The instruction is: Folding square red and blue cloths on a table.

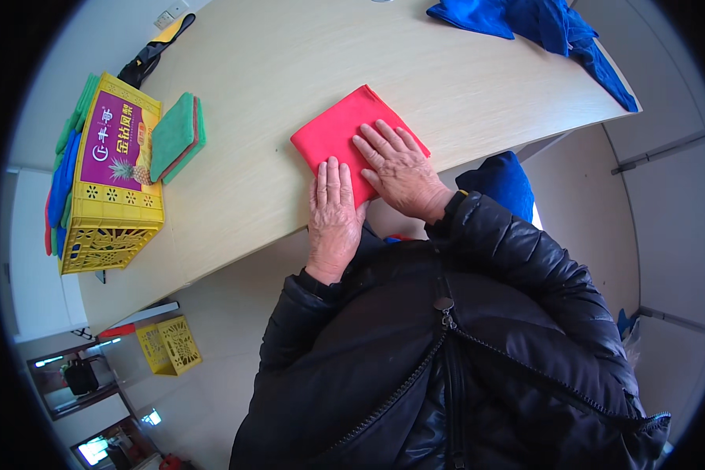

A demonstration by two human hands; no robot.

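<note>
A folded red cloth (333, 135) lies near the front edge of the desk, set at an angle to it. My left hand (335, 211) rests on the cloth's near left part, its fingers straight and pointing away from me. My right hand (399, 168) lies flat on the right part, fingers spread and stretched out. Both palms press on the fabric without gripping it. To the left, a small stack of folded green and red cloths (174, 137) leans close to a yellow plastic crate (113, 231).
More green, blue and red cloths (64, 184) hang at the crate's far side. Blue fabric (536, 23) lies at the desk's back right; a dark blue bundle (500, 184) sits below the right edge. Another yellow crate (168, 345) stands on the floor. A black strap-like item (155, 53) lies behind the crate.
</note>
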